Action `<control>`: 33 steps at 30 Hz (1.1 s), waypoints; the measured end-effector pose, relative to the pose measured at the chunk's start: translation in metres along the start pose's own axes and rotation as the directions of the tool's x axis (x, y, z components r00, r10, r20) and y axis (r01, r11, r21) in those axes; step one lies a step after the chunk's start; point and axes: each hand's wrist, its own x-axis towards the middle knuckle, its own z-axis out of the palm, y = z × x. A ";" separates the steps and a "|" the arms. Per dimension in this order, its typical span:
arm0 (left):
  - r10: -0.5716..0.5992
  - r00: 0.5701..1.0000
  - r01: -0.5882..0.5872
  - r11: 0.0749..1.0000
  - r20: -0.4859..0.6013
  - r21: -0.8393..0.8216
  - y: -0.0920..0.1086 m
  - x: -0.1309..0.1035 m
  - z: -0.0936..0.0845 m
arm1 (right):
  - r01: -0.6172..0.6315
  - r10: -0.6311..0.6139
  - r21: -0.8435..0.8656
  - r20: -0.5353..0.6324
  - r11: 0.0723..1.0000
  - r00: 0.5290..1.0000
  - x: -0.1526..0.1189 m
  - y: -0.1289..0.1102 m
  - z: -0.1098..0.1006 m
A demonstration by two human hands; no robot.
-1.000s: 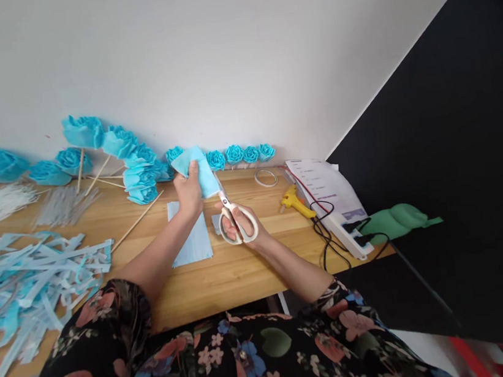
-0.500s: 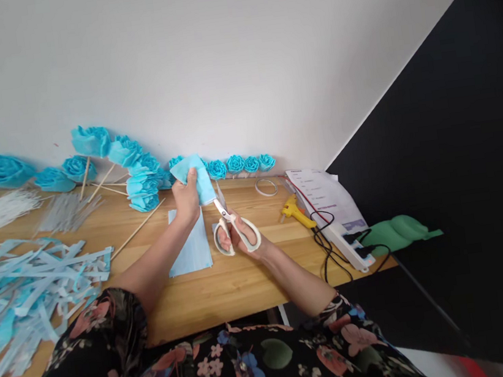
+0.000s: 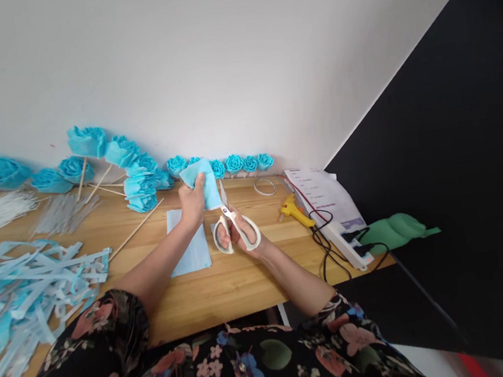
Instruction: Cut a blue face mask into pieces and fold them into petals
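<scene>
Wood tbl (image 3: 241, 286): L fingers (image 3: 200, 181) clamped on blue sheet (image 3: 211, 192), partly hid behind it; R fingers (image 3: 224, 236) gripping scissors (image 3: 226, 211).

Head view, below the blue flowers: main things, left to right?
Pile of blue-and-white fabric strips, flat pale-blue rectangular sheet, white-handled metal scissors, silvery ring, yellow glue gun, white plastic power strip.

We count two hands (image 3: 193, 202), one pair of scissors (image 3: 225, 211), one glue gun (image 3: 297, 211), one ring (image 3: 266, 194), one power strip (image 3: 346, 244), six small flowers (image 3: 234, 163), at least seven bigger blooms (image 3: 87, 141); tangled strips (image 3: 37, 291) we cannot count.
</scene>
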 end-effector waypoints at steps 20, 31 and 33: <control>-0.038 0.999 0.038 0.999 0.020 -0.009 -0.006 -0.009 0.003 | 0.063 -0.059 0.049 -0.081 0.997 0.995 0.001 0.000 0.002; -0.025 0.999 0.025 1.000 0.027 0.005 -0.008 -0.008 0.003 | 0.099 -0.089 0.105 -0.092 0.990 0.992 0.001 0.001 0.007; -0.030 0.999 0.030 1.000 0.024 -0.002 -0.008 -0.007 0.003 | 0.093 -0.081 0.112 -0.109 0.989 0.991 0.001 0.001 0.008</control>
